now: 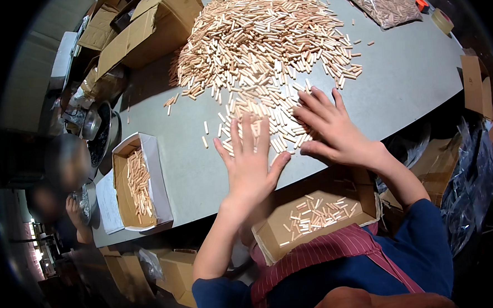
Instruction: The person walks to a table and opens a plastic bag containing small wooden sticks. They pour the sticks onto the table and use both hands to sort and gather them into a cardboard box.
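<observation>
A big heap of small wooden dowel pins (262,36) covers the far middle of the grey table (186,174), and a thinner spread of them reaches toward me. My left hand (249,168) lies over the near pins with its fingers stretched out. Beside it, my right hand (331,127) rests at the right edge of the spread, fingers apart and tilted inward. Neither hand grips a pin. Below the table's near edge, at my lap, a cardboard box (273,240) holds a scatter of dowel pins.
A white-sided box (157,181) of dowel pins stands at left on the table, beside a paper sheet (109,203). Cardboard boxes (134,40) crowd the far left. A clear bag of pins (380,2) and a tape roll (442,21) lie far right. Another person's hand (74,210) shows at left.
</observation>
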A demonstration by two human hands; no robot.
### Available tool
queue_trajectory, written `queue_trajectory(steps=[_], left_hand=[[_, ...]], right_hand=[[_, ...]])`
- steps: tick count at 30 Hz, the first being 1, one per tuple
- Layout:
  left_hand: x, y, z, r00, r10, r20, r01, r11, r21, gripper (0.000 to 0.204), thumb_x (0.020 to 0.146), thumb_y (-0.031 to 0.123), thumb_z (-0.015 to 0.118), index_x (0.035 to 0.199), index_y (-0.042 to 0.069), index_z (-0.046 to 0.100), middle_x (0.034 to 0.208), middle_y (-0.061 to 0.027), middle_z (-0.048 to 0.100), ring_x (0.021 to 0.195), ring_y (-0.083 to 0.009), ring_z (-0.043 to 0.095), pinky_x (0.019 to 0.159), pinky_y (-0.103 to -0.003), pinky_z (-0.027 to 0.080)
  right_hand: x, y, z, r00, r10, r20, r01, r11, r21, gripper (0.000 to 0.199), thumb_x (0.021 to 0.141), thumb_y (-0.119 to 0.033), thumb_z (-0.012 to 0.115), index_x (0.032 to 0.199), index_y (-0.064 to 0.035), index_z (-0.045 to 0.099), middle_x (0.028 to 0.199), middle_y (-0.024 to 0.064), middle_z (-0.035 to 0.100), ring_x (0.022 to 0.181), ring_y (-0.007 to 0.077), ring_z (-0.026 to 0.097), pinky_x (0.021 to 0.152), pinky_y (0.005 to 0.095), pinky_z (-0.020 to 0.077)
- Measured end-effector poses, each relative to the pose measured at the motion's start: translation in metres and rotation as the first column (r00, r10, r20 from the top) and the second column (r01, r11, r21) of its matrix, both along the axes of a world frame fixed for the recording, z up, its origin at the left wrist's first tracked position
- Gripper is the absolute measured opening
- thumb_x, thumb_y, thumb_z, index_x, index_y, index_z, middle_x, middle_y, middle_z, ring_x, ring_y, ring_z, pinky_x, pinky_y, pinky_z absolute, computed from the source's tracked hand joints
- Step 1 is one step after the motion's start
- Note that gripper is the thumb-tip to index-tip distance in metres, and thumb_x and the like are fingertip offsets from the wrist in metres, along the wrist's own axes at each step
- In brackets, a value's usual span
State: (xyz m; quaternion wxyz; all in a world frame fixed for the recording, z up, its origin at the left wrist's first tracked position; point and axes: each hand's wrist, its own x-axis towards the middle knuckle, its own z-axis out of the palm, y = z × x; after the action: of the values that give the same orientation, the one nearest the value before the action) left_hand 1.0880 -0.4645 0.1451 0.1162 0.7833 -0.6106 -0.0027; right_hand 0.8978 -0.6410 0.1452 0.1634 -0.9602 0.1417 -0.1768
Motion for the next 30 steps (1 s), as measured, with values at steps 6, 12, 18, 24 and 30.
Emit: queue_trajectory(steps=[6, 12, 18, 24, 30], left_hand=[[-0.002, -0.002, 0.007, 1.000, -0.010, 0.000, 0.010, 1.000, 0.007, 0.083, 0.098, 0.048, 0.064, 0.167, 0.018, 0.028, 0.175, -0.0190, 0.014, 0.158, -0.0502, 0.008, 0.117, -0.077, 0.004], [-0.001, -0.011, 0.016, 0.981, -0.191, 0.023, 0.189, 0.980, 0.065, 0.076, 0.097, 0.045, 0.066, 0.164, 0.024, 0.037, 0.173, -0.0094, 0.025, 0.159, -0.0459, 0.012, 0.117, -0.079, 0.008], [0.000, -0.022, 0.013, 0.983, -0.182, 0.030, 0.181, 0.983, 0.037, 0.073, 0.098, 0.044, 0.065, 0.163, 0.023, 0.039, 0.172, -0.0091, 0.029, 0.159, -0.0432, 0.015, 0.118, -0.077, 0.006], [0.004, -0.019, 0.012, 0.985, -0.172, -0.025, 0.170, 0.983, -0.063, 0.059, 0.104, 0.035, 0.056, 0.159, 0.017, 0.046, 0.168, -0.0114, 0.037, 0.159, -0.0430, 0.017, 0.122, -0.072, 0.003], [0.022, -0.010, 0.008, 0.932, -0.112, -0.345, -0.031, 0.923, -0.383, 0.047, 0.107, 0.020, 0.047, 0.151, 0.004, 0.052, 0.160, -0.0165, 0.048, 0.155, -0.0456, 0.028, 0.124, -0.066, 0.010]], right_hand=[[-0.037, -0.032, -0.008, 0.815, -0.382, 0.435, 0.077, 0.817, 0.572, 0.038, 0.098, -0.003, 0.056, 0.135, 0.0000, 0.061, 0.145, 0.0166, 0.060, 0.136, 0.0285, 0.057, 0.114, 0.0360, 0.0419], [-0.045, -0.030, -0.009, 0.884, -0.277, 0.377, 0.079, 0.882, 0.464, 0.042, 0.090, 0.006, 0.056, 0.130, -0.0002, 0.064, 0.134, 0.0160, 0.066, 0.129, 0.0316, 0.060, 0.112, 0.0402, 0.0449], [-0.029, -0.023, -0.003, 0.943, -0.161, 0.292, 0.106, 0.975, 0.195, 0.048, 0.086, 0.007, 0.056, 0.133, -0.0005, 0.062, 0.136, 0.0178, 0.065, 0.131, 0.0377, 0.058, 0.115, 0.0471, 0.0406], [-0.031, -0.018, 0.005, 0.955, -0.008, 0.297, -0.163, 0.822, 0.545, 0.054, 0.086, 0.008, 0.051, 0.139, -0.0006, 0.060, 0.137, 0.0165, 0.065, 0.131, 0.0313, 0.059, 0.118, 0.0417, 0.0389], [-0.038, -0.023, -0.005, 0.866, -0.257, 0.429, -0.225, 0.566, 0.793, 0.061, 0.085, 0.010, 0.044, 0.143, 0.0020, 0.057, 0.143, 0.0114, 0.063, 0.132, 0.0218, 0.059, 0.117, 0.0345, 0.0409]])
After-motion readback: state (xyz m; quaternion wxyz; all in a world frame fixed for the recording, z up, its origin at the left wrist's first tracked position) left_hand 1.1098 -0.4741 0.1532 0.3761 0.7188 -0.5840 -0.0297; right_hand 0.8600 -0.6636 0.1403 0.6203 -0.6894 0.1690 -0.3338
